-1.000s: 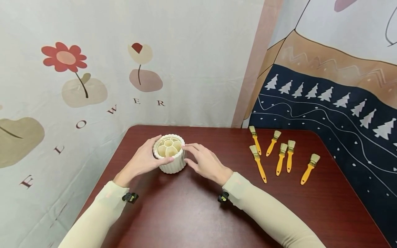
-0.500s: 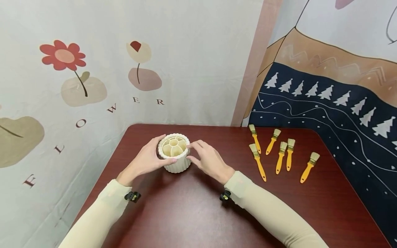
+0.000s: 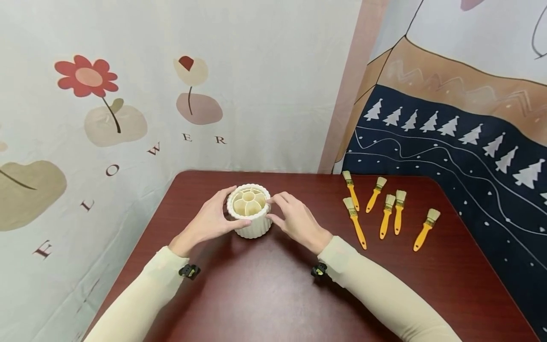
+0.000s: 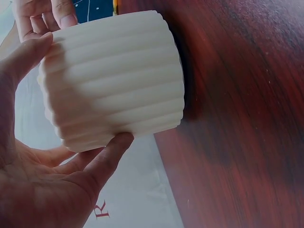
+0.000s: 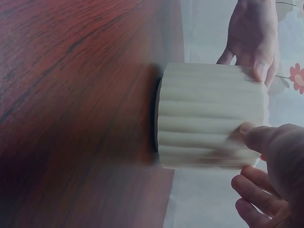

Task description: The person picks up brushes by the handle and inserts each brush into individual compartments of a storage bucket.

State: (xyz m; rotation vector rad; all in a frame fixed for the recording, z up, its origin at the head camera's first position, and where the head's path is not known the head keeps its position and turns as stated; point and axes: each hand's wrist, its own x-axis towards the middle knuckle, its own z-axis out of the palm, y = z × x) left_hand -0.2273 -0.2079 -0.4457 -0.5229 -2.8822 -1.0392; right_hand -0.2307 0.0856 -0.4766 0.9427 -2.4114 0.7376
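Note:
A white fluted pen holder [image 3: 253, 227] with a scalloped rim and flower-shaped compartments inside stands upright on the dark red table [image 3: 265, 294]. My left hand [image 3: 209, 216] grips it from the left, thumb across its near side and fingers round the far side. On the other side my right hand [image 3: 299, 223] holds it near the rim, its thumb [image 5: 254, 135] pressed to the ribbed wall. In the left wrist view the holder [image 4: 118, 76] fills the space between thumb and fingers. Its compartments show nothing in them.
Several yellow-handled paintbrushes lie loose on the right of the table, among them a near-left brush [image 3: 355, 223] and a far-right brush [image 3: 426, 230]. A pale flower-print cloth [image 3: 273, 95] hangs behind the table, a dark tree-print cloth [image 3: 427, 147] on the right.
The pen holder has slid to the right across the table, both hands moving along with it. The paintbrushes lie where they were.

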